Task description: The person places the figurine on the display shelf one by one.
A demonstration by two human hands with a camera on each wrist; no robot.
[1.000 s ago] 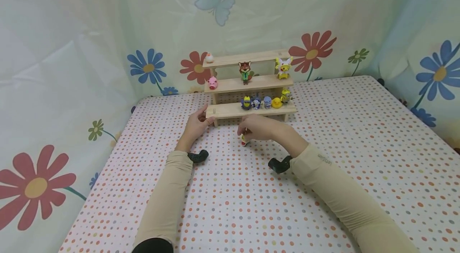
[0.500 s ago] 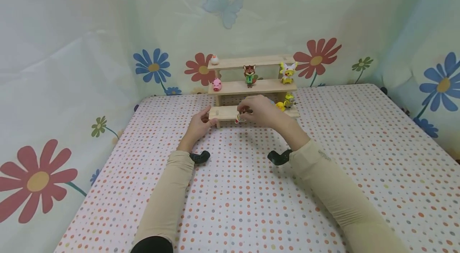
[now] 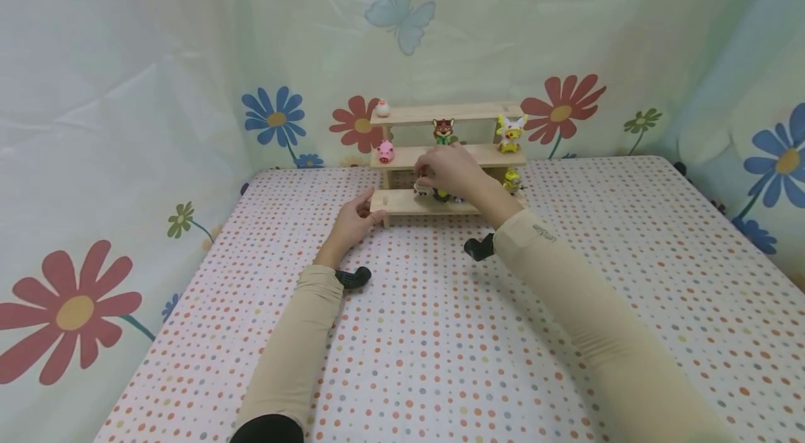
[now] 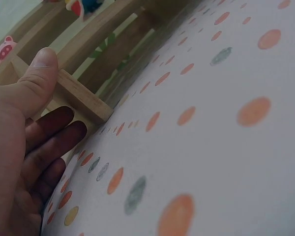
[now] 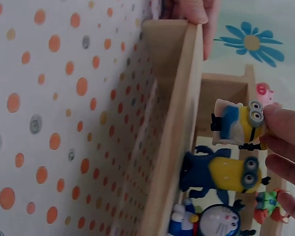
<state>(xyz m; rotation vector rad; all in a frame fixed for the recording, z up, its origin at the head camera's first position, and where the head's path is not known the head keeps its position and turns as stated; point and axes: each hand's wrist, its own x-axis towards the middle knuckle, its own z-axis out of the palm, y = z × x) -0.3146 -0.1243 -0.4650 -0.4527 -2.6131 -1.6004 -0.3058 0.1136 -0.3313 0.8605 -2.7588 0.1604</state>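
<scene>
My right hand pinches a small minion figure by its goggled head, thumb against fingers. The figure is close over the lowest board of a three-tier wooden display shelf, its feet toward the board. Beside it on that board stand a dark-blue and yellow minion and a blue cat figure; in the head view my right hand and arm hide much of this row. My left hand grips the left end of the lowest board, thumb at the front edge and fingers round the end.
A pink pig, a fox figure and a yellow figure in white stand on the middle board. A white bird figure is on the top board, and another minion at the lowest board's right end. A dotted cloth covers the table.
My right hand has lifted the minion figure from the tablecloth, up and forward over the lowest board, left of the row there. My left hand has stayed at the shelf's end.
</scene>
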